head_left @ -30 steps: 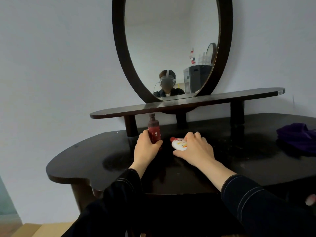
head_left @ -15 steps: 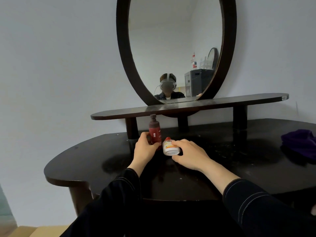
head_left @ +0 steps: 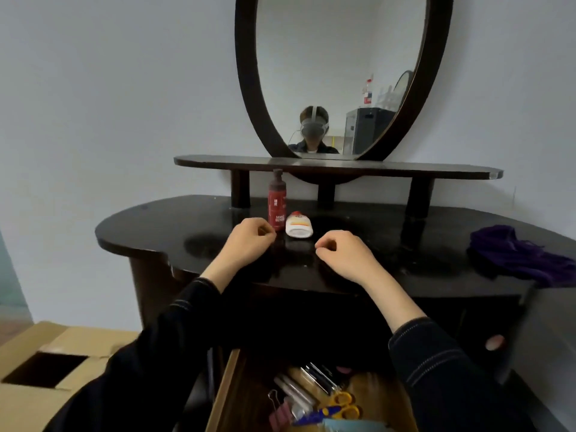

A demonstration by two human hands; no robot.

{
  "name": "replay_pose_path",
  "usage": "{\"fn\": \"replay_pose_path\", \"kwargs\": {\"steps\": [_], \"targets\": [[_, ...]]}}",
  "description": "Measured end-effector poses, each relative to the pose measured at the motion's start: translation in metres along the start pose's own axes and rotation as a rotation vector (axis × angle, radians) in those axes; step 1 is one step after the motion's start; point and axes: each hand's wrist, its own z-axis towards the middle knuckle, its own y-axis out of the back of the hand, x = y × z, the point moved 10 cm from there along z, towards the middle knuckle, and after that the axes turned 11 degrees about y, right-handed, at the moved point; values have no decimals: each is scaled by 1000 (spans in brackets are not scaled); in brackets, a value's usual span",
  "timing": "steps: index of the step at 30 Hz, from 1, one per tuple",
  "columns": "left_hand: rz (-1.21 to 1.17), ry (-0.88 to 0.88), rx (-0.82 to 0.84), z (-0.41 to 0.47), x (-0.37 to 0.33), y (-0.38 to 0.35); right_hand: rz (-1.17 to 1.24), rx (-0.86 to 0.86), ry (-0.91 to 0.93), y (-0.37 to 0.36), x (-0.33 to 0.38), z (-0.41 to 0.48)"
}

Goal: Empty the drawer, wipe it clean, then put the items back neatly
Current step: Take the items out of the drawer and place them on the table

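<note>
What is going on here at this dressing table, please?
A person is emptying the drawer of a dark dressing table. A red bottle stands upright on the tabletop and a white tube lies beside it. The left hand and right hand are close to them, loosely curled, holding nothing. The open drawer holds scissors and clips not yet taken out. A purple cloth lies at the right.

Just ahead of my left hand the red bottle and white bottle block the bench; the shelf overhangs behind them. Bench is passable between my right hand and the purple cloth.
</note>
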Motion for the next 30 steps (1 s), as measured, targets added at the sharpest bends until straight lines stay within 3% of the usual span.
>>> {"fn": "replay_pose_path", "kwargs": {"steps": [3, 7, 10, 12, 14, 16, 18, 21, 25, 30], "targets": [[125, -171, -6, -45, -17, 0, -128, -95, 82, 10, 20, -43], [249, -457, -397, -137, -25, -4, -462, -562, 253, 20, 44, -137], [166, -567, -485, -196, -1, -38, -501, -560, 369, -12, 20, -194], [114, -634, -343, -215, 17, -76, -331, -412, 322, -39, -21, -218], [124, -593, 21, -222, 34, -134, -168, -102, 129, -82, -70, -236], [242, -475, 382, -228, 58, -197, -183, 178, -49, -119, -114, -255], [339, -429, 557, -237, 76, -239, -196, 376, -141, -143, -141, -268], [345, -361, 716, -247, 92, -272, -162, 566, -203, -167, -153, -282], [306, -346, 831, -263, 103, -291, -186, 681, -184, -182, -150, -292], [285, -336, 852, -264, 108, -294, -276, 910, -81, -190, -148, -310]]}}
